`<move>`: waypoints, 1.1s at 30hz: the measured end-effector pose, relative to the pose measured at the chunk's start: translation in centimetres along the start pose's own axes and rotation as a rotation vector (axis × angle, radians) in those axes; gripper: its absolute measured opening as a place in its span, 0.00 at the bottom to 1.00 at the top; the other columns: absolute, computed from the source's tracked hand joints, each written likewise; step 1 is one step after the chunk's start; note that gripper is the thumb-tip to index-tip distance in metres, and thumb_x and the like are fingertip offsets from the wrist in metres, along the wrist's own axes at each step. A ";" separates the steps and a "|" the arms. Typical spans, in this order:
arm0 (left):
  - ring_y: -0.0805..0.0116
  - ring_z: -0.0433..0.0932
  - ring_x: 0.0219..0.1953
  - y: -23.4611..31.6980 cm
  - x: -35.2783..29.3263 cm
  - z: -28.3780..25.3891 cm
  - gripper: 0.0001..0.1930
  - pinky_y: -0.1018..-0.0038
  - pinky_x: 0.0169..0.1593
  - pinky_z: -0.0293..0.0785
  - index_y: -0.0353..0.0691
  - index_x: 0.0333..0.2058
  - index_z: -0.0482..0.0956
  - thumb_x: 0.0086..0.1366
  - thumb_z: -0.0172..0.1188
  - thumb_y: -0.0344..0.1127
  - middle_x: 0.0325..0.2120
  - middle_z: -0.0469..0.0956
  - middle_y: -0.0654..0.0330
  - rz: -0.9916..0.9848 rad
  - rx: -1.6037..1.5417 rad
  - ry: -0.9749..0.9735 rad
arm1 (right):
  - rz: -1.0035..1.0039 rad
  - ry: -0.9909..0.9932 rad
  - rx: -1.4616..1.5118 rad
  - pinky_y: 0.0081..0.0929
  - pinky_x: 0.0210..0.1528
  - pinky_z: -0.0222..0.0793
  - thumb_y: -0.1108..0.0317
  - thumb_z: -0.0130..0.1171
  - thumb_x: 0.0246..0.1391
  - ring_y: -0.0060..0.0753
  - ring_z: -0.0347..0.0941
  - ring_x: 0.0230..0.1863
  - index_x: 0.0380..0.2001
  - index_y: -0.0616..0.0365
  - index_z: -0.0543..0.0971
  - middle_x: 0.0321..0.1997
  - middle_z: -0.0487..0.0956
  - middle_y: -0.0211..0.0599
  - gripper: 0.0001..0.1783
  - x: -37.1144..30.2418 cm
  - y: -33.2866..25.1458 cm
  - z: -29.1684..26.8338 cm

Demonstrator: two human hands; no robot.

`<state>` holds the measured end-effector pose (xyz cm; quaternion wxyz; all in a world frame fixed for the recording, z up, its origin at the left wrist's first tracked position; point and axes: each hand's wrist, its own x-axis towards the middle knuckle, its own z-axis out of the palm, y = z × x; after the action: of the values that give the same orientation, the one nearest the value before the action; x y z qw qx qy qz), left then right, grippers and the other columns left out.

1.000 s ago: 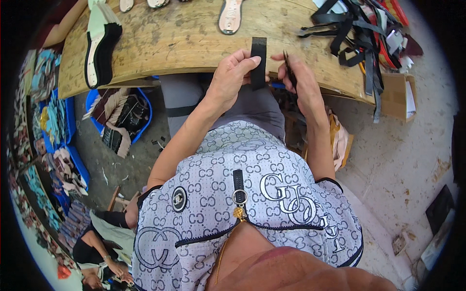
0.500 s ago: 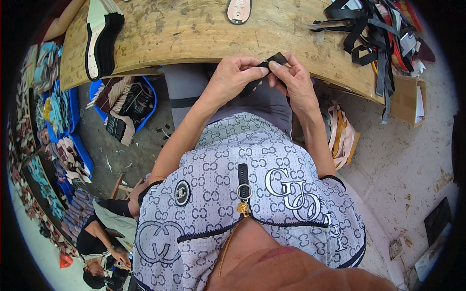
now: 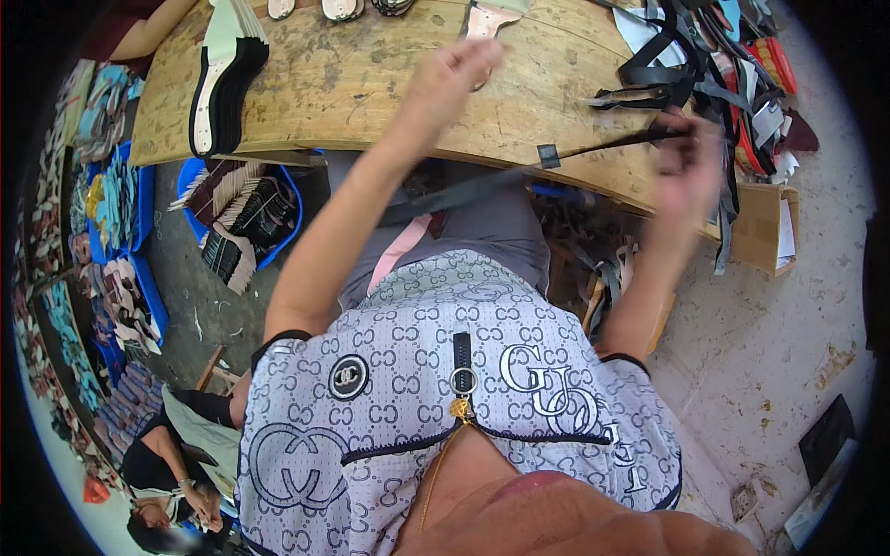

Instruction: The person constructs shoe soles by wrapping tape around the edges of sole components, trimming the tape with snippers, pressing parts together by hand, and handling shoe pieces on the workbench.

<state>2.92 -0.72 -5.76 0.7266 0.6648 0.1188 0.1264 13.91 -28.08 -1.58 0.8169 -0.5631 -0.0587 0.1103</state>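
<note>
Pink strip, count 1 (image 3: pixel 400 246), lies on the lap. Beyond: dark-grey band, 1 (image 3: pixel 473 191), blurred; cannot tell whether it joins the black strip, 1 (image 3: pixel 640 138), over the counter's (image 3: pixel 352 102) near edge. Black strip: flat, narrow, small dark square (image 3: pixel 548 156) at left end; long axis left-right, right end rising to the right hand (image 3: pixel 686 165), which grasps it. Left hand (image 3: pixel 452 76), blurred, by one pink-faced piece (image 3: pixel 489 20); grip cannot be told.

left hand (image 3: pixel 451 82): farther forward, fingers (image 3: pixel 480 57) bunched | right hand (image 3: pixel 691 165): blurred, seemingly curled | 2 forearms (image 3: pixel 326 236): spread apart
</note>
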 end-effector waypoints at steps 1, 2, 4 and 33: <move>0.77 0.74 0.41 0.3 1.5 -1.1 0.15 0.78 0.47 0.69 0.37 0.43 0.79 0.66 0.55 0.42 0.38 0.79 0.63 0.021 0.018 0.048 | -0.141 0.290 -0.169 0.15 0.29 0.63 0.66 0.61 0.52 0.18 0.72 0.33 0.37 0.58 0.77 0.32 0.79 0.32 0.11 2.3 -4.3 -3.8; 0.77 0.74 0.41 0.3 2.8 -2.0 0.15 0.77 0.47 0.69 0.36 0.42 0.79 0.67 0.55 0.42 0.36 0.79 0.63 -0.008 0.052 0.128 | -0.364 0.284 -0.643 0.20 0.34 0.66 0.70 0.61 0.47 0.23 0.73 0.33 0.37 0.60 0.76 0.32 0.79 0.34 0.12 3.1 -8.9 -8.3; 0.67 0.76 0.37 0.2 5.3 -3.2 0.21 0.73 0.42 0.71 0.30 0.46 0.73 0.64 0.57 0.44 0.35 0.79 0.57 -0.174 0.260 0.103 | -0.775 0.677 -1.571 0.30 0.45 0.72 0.77 0.62 0.38 0.32 0.77 0.33 0.38 0.62 0.74 0.31 0.80 0.36 0.18 4.1 -17.5 -16.3; 0.77 0.76 0.30 0.4 -6.9 -1.4 0.16 0.79 0.35 0.75 0.35 0.42 0.69 0.66 0.58 0.42 0.33 0.77 0.60 0.006 -0.526 0.365 | 0.623 -0.361 0.451 0.10 0.10 0.49 0.65 0.65 0.51 0.13 0.60 0.12 0.30 0.50 0.75 0.19 0.71 0.25 0.08 -5.0 9.6 16.1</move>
<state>-4.04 -1.70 -5.45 0.8400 0.4207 0.2085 0.2719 4.38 -11.40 -4.60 0.8237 -0.3329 -0.0023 0.4590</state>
